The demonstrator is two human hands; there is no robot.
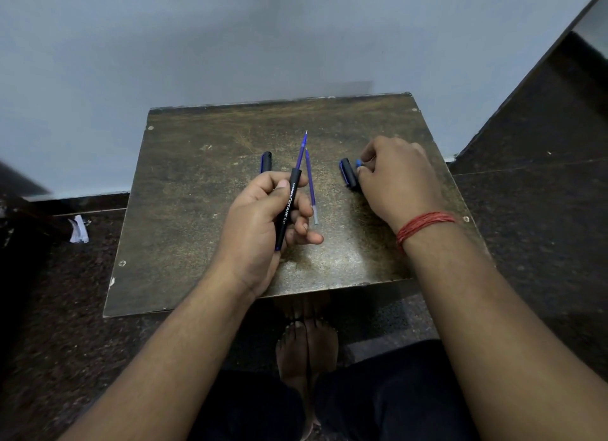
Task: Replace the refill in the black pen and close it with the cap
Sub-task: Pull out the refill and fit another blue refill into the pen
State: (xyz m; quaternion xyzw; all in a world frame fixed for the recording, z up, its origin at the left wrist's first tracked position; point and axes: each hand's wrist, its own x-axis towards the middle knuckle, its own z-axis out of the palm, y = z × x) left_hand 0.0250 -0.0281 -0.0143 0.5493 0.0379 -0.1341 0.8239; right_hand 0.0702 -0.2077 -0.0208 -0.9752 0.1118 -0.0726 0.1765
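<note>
My left hand (263, 217) grips the black pen barrel (288, 207) over the middle of the small worn table (184, 230). A blue refill (302, 151) sticks out of the barrel's far end, tip pointing away. Another blue refill (311, 187) lies loose on the table just right of the barrel. A black and blue cap (266, 161) lies beyond my left hand. My right hand (394, 177) rests on the table to the right, its fingertips pinched on a small blue piece (358, 163) beside a black cap-like part (348, 172).
The table stands against a pale wall (230, 46) on a dark speckled floor (543, 226). A scrap of white paper (78, 229) lies on the floor to the left. My bare feet (306, 348) are below the table's near edge.
</note>
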